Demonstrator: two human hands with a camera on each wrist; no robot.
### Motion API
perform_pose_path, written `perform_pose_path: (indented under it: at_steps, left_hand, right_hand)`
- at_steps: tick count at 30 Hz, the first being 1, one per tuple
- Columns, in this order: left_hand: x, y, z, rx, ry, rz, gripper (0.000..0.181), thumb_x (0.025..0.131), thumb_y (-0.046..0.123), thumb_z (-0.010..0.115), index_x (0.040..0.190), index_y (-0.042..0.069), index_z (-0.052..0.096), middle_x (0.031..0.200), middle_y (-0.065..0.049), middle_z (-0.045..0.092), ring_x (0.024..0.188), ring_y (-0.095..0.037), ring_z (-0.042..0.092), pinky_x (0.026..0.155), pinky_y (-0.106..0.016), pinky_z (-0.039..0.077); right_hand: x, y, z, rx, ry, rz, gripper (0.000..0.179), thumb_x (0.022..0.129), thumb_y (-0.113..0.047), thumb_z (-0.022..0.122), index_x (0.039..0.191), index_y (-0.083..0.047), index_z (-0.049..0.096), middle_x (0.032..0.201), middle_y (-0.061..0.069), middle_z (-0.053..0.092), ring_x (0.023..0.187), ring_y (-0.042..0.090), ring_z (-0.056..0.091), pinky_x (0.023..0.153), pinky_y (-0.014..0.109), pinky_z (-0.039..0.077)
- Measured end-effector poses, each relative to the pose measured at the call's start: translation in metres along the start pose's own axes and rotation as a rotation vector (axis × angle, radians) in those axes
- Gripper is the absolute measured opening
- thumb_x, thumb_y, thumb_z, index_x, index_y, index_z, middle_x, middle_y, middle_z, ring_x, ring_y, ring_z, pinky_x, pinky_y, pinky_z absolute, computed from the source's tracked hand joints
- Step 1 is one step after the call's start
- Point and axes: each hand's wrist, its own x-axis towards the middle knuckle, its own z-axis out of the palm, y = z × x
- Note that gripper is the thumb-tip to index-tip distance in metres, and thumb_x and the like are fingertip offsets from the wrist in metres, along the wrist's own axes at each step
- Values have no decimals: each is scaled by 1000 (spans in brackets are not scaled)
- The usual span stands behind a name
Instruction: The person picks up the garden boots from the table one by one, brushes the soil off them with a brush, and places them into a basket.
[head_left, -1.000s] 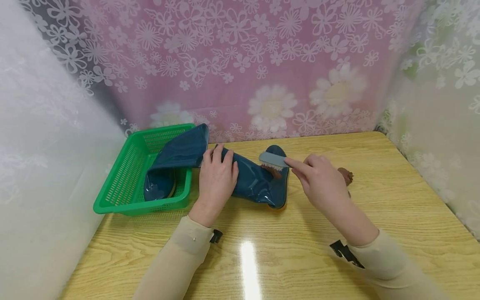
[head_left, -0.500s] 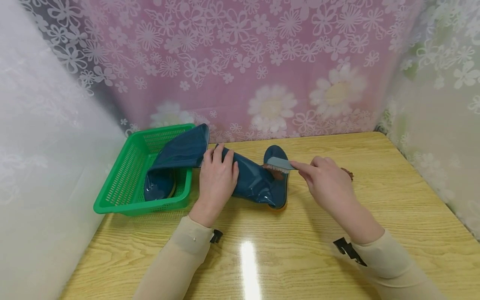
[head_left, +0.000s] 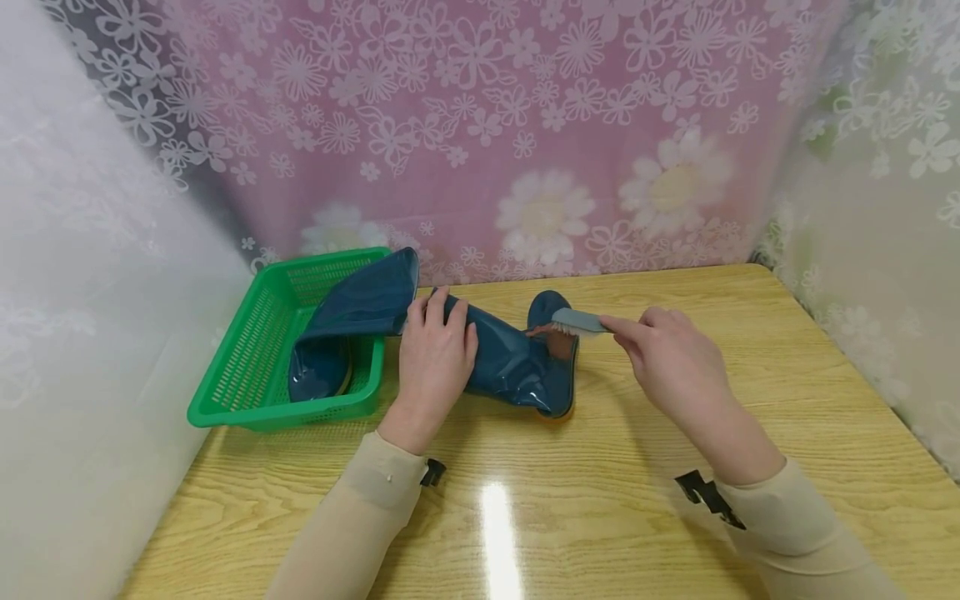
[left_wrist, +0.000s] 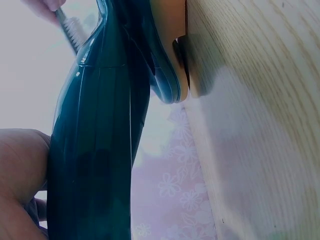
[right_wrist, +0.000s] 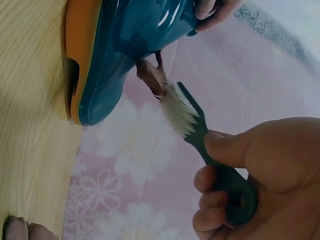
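A dark blue rubber boot (head_left: 510,358) with an orange sole (right_wrist: 82,35) stands on the table, its shaft leaning left. My left hand (head_left: 435,358) holds the shaft near its top, the thumb along the near side. In my right hand (head_left: 678,367) is a small grey-green brush (head_left: 581,321), the forefinger stretched along its handle. Its pale bristles (right_wrist: 179,112) meet a brown, mud-like clump (right_wrist: 151,77) on the boot's instep. A brown smear (head_left: 561,343) shows on the boot beside the bristles.
To the left, a green plastic basket (head_left: 225,367) holds a second blue boot (head_left: 352,300), its shaft bent over the basket's right rim. More brown lumps (right_wrist: 27,230) lie on the wooden table (head_left: 585,500). Flowered curtains (head_left: 480,150) hang behind and at both sides.
My right hand and the brush have moved to the right across the boot's instep, drawing some of the brown stuff along. My left hand and both boots have stayed in place.
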Motion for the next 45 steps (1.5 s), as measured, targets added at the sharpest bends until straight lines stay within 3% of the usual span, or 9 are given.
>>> perform_pose_path:
  at_steps: [8, 13, 21, 27, 34, 39, 45]
  left_hand:
    - [1, -1, 0, 17, 11, 18, 38, 111, 28, 69, 139, 3, 73, 154, -24, 59, 136, -47, 56, 110, -54, 54]
    - [1, -1, -1, 23, 9, 12, 37, 111, 28, 69, 139, 4, 74, 155, -24, 58, 136, -47, 56, 109, -54, 55]
    - [0, -1, -1, 1, 13, 3, 37, 110, 28, 69, 139, 4, 74, 158, -23, 55, 136, -47, 55, 109, -55, 55]
    - [0, 0, 0, -12, 3, -4, 37, 111, 28, 68, 139, 5, 73, 159, -23, 54, 138, -46, 53, 110, -55, 54]
    - [0, 0, 1, -6, 11, 4, 37, 111, 28, 69, 139, 5, 73, 158, -23, 55, 138, -46, 53, 111, -55, 54]
    - [-1, 0, 2, -1, 2, 0, 38, 111, 27, 69, 140, 4, 73, 159, -23, 54, 138, -46, 52, 112, -55, 54]
    - [0, 1, 2, -6, 20, 9, 37, 110, 26, 70, 140, 4, 73, 159, -23, 54, 138, -46, 53, 110, -55, 55]
  right_hand:
    - [1, -15, 14, 47, 172, -96, 40, 111, -12, 70, 149, -22, 73, 92, 10, 57, 84, 34, 54, 56, 41, 44]
    - [3, -25, 27, 35, 102, -142, 42, 111, -10, 69, 150, -22, 72, 91, 8, 54, 83, 30, 49, 54, 35, 39]
    - [2, -22, 26, -39, -17, -85, 43, 112, -10, 67, 152, -24, 70, 91, 7, 54, 82, 29, 49, 52, 34, 39]
    - [1, -15, 17, -36, -20, -58, 38, 114, -15, 64, 150, -23, 72, 90, 8, 54, 83, 31, 52, 53, 36, 39]
    - [0, -15, 19, -11, 49, -61, 40, 113, -12, 65, 152, -21, 70, 93, 11, 56, 85, 33, 51, 54, 38, 41]
    - [1, -21, 30, -1, -12, -110, 41, 113, -12, 65, 153, -22, 69, 90, 6, 52, 81, 29, 47, 54, 34, 38]
    - [0, -19, 25, -20, -67, -53, 39, 114, -14, 64, 152, -24, 71, 91, 7, 53, 82, 29, 48, 55, 35, 38]
